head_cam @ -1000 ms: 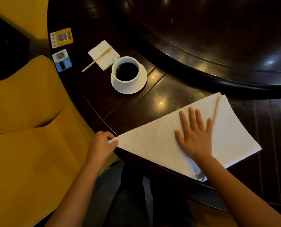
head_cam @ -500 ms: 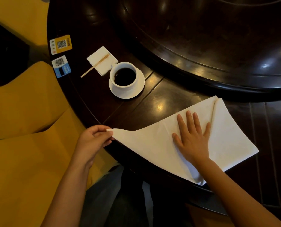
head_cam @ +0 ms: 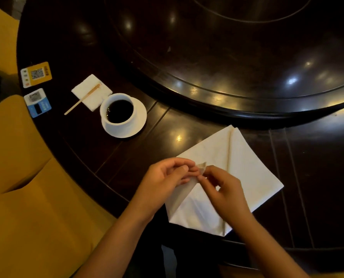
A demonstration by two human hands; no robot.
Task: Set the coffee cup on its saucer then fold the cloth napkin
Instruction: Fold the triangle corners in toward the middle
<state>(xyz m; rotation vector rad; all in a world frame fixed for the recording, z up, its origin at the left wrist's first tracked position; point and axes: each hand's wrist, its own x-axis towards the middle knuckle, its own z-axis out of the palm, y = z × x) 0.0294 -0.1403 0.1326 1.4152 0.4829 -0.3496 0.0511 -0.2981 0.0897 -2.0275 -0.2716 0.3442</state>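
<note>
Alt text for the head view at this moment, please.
Both hands, left and right, pinch one corner of a white cloth napkin above a dark table. A full coffee cup stands on its saucer to the left.

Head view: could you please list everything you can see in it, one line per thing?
coffee cup: one, white, filled with dark coffee, standing on its saucer
saucer: one, white, on the table left of centre
cloth napkin: one, white, partly folded, at the near table edge
paper napkin: one, white, behind the cup to its left
stir stick: one, wooden, lying across the paper napkin
QR cards: two, one yellow, one blue, at the left table edge
table: one, dark glossy wood, with a raised round centre
seat: yellow, left of the table
left hand: pinching a napkin corner
right hand: pinching the same corner
</note>
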